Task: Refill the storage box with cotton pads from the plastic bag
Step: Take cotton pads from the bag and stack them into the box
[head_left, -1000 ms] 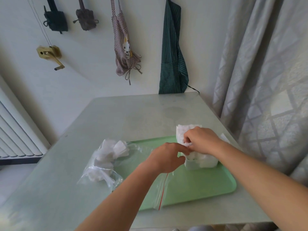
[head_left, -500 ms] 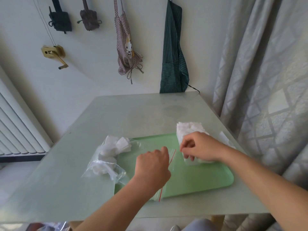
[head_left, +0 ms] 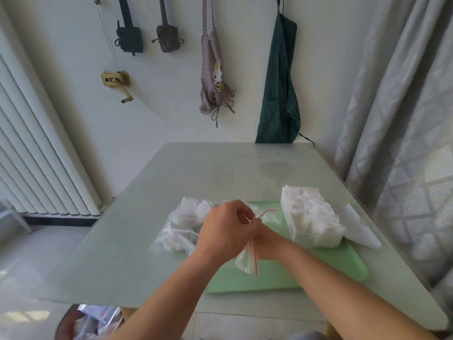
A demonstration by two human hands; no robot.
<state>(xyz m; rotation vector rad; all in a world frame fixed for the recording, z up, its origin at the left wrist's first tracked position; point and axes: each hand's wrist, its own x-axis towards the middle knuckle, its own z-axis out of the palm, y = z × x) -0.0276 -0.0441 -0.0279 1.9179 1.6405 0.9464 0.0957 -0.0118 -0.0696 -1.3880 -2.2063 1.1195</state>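
While the left hand [head_left: 224,230] pinches the red-lined mouth of the plastic bag [head_left: 176,231] at centre frame, the right hand [head_left: 263,238] sits mostly hidden behind it. Its grip cannot be told.

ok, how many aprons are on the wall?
2. A checked apron hangs near the middle of the wall, and a dark green striped apron hangs to its right. Neither is covered, and no others are in view.

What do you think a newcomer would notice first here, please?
At centre, over the green tray, the left hand pinches the red-lined mouth of the plastic bag, the right hand close behind. On the tray's right stands the storage box, heaped with white cotton pads.
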